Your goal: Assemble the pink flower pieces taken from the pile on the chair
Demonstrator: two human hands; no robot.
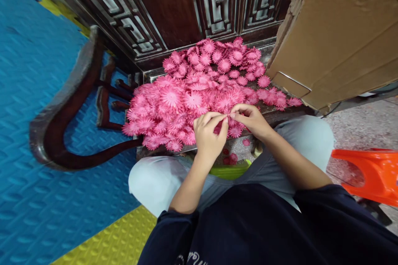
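Observation:
Both hands meet over the near edge of a big heap of pink artificial flowers point(192, 100). My left hand point(209, 132) pinches a small pink flower piece point(228, 115) between thumb and fingertips. From the other side my right hand point(250, 120) has its thumb and index finger closed on the same piece. The fingers cover most of it, so its exact shape is hidden. Flat, round, fringed flowers lie directly beneath and beyond the hands, piled thickest on the left and scattered thinner towards the right.
The heap rests on a dark wooden bench with a curved armrest point(46, 132) and carved back point(164, 4). A torn cardboard box point(338, 29) stands at the right. An orange plastic stool point(370, 169) is at far right. Pink bits point(231, 158) lie on the floor between the knees.

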